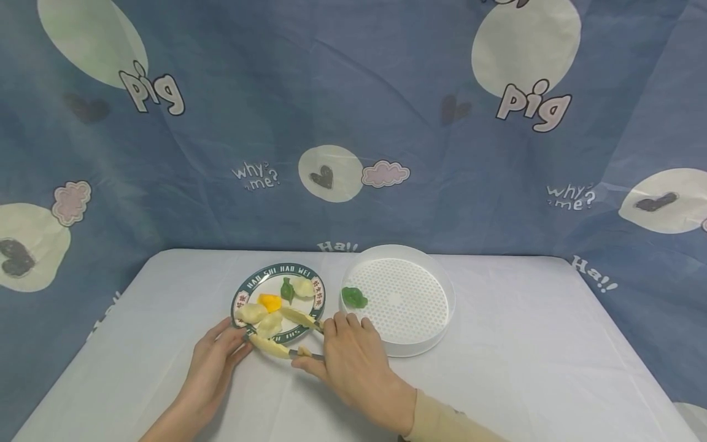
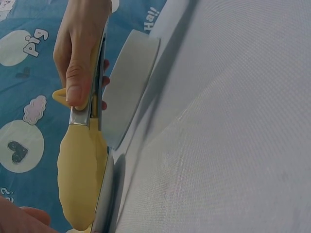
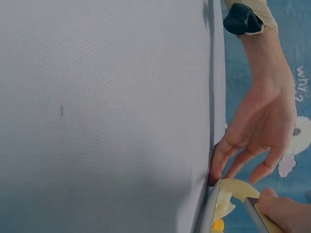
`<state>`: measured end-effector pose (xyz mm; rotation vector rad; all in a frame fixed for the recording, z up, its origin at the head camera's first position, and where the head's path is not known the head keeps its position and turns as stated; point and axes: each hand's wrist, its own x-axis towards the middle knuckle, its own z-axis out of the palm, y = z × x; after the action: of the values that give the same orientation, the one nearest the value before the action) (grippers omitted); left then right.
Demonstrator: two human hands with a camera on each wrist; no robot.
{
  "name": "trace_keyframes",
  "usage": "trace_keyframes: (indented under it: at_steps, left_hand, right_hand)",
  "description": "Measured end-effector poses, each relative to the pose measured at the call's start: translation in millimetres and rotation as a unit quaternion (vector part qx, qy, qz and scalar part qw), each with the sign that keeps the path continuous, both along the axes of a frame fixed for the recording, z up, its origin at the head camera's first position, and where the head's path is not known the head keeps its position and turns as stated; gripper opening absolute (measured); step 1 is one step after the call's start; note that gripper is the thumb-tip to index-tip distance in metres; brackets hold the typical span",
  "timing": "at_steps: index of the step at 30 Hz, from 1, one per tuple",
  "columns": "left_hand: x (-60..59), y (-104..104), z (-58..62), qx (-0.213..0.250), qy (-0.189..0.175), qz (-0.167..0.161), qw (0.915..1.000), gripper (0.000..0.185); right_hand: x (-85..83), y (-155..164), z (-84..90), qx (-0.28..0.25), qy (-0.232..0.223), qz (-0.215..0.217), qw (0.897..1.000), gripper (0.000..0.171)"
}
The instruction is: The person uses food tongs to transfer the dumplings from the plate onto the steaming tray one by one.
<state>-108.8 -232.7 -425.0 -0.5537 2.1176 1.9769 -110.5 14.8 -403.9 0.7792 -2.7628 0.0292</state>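
Observation:
My right hand [image 1: 356, 362] grips tongs with metal arms and pale yellow tips [image 1: 269, 345]. The tips stand apart over the near side of a green-rimmed plate [image 1: 282, 268], a pale dumpling [image 1: 269, 325] between them. Also on the plate are two more pale dumplings, one at the left [image 1: 251, 313] and one at the back [image 1: 304, 287], an orange piece [image 1: 269, 302] and a green piece [image 1: 287, 290]. At the plate's near left rim, my left hand [image 1: 212, 362] touches the edge with loosely bent fingers. In the left wrist view, the tongs [image 2: 80, 174] partly hide the plate.
Right of the plate stands a round white tray [image 1: 411, 350] with a perforated bottom; a green dumpling-like piece [image 1: 353, 298] lies at its left side. A white cloth [image 1: 513, 344] covers the table. Behind it hangs a blue printed curtain [image 1: 386, 215].

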Motion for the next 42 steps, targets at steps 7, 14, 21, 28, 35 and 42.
trace_keyframes:
  at_steps: [7, 14, 21, 28, 35, 42]
  left_hand:
    - [0.4, -1.0, 1.5, 0.001, 0.001, -0.006, 1.0, 0.081]
    - [1.0, -0.9, 1.5, 0.001, 0.001, -0.002, 1.0, 0.081]
    - [1.1, -0.7, 1.7, -0.002, 0.002, -0.006, 1.0, 0.081]
    - [1.3, -0.5, 2.1, 0.002, 0.0, -0.008, 1.0, 0.082]
    - [0.4, -0.3, 1.8, 0.002, 0.0, -0.007, 1.0, 0.082]
    - [0.2, -1.4, 0.8, 0.005, 0.001, -0.005, 1.0, 0.081]
  right_hand:
    - [-1.8, -1.1, -0.6, -0.006, 0.007, 0.0, 1.0, 0.068]
    - [-1.9, -4.9, -0.6, 0.01, 0.002, -0.002, 1.0, 0.07]
    - [-2.8, -5.2, -2.2, 0.019, 0.02, -0.001, 1.0, 0.069]
    - [-2.6, -4.2, -2.1, 0.011, 0.007, -0.003, 1.0, 0.067]
    - [-2.7, -0.4, 0.0, -0.005, 0.016, 0.005, 1.0, 0.065]
    - [-1.7, 5.3, 2.6, -0.015, 0.009, 0.002, 1.0, 0.065]
